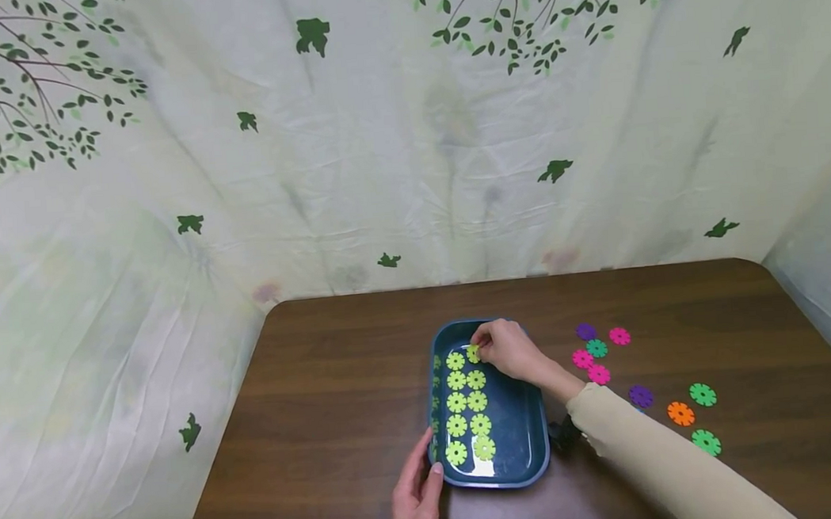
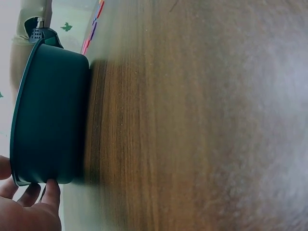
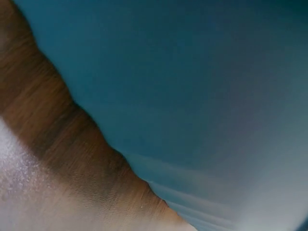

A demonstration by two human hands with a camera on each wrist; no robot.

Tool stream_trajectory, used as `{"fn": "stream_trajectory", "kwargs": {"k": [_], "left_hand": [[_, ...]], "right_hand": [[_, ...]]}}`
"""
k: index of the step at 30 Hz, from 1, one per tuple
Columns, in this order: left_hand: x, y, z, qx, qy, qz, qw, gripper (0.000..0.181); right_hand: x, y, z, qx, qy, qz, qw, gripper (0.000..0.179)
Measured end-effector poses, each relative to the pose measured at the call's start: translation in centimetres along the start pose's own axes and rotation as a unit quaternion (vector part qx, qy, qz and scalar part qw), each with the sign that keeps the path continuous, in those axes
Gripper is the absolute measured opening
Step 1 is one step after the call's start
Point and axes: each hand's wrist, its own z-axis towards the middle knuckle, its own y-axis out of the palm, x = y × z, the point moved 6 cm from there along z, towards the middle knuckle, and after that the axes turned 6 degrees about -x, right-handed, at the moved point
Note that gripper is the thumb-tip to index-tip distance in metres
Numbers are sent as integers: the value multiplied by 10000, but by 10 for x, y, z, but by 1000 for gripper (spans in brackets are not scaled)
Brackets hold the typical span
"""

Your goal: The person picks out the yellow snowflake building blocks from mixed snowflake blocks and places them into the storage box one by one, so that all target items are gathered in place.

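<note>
A dark blue rectangular tray (image 1: 517, 436) lies on the table with its long side pointing away from me. Two columns of yellow-green flower-shaped discs (image 1: 456, 402) line the left half of its floor. At the far end of the right-hand column, my right hand (image 1: 510, 353) pinches a yellow-green flower-shaped disc (image 1: 473, 356), partly covered by the fingertips. My left hand (image 1: 417, 497) holds the near left corner of the tray, thumb at the rim. In the left wrist view its fingers (image 2: 52, 195) bear against the outside of the tray wall (image 2: 50, 115). The right wrist view shows mostly blurred tray side (image 3: 144, 86).
Right of the tray, loose flower discs lie scattered on the brown wooden table (image 1: 338, 391): pink (image 1: 619, 336), purple (image 1: 640, 396), orange (image 1: 680, 413) and green (image 1: 703, 394). A pale curtain with printed leaves (image 1: 382, 174) hangs behind the table's far edge.
</note>
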Motion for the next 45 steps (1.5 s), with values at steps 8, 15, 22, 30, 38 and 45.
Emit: {"fn": "stream_trajectory", "kwargs": {"k": [8, 15, 22, 30, 38, 45], "left_hand": [[-3, 0, 1, 10, -76, 84, 9999, 48], [-3, -1, 0, -1, -118, 102, 9999, 47], [0, 0, 1, -69, -11, 14, 10000, 47], [-2, -1, 0, -55, -191, 45, 9998, 47], [2, 0, -1, -44, 42, -128, 9999, 47], [3, 0, -1, -34, -7, -73, 10000, 46]], "right_hand": [[1, 2, 2, -85, 117, -91, 9999, 11], [3, 4, 4, -194, 131, -217, 9995, 13], [2, 3, 3, -186, 31, -393, 9990, 13], [0, 4, 1, 14, 34, -487, 9988, 13], [-1, 6, -2, 84, -277, -611, 9977, 15], [-4, 2, -2, 36, -530, -268, 9982, 13]]}}
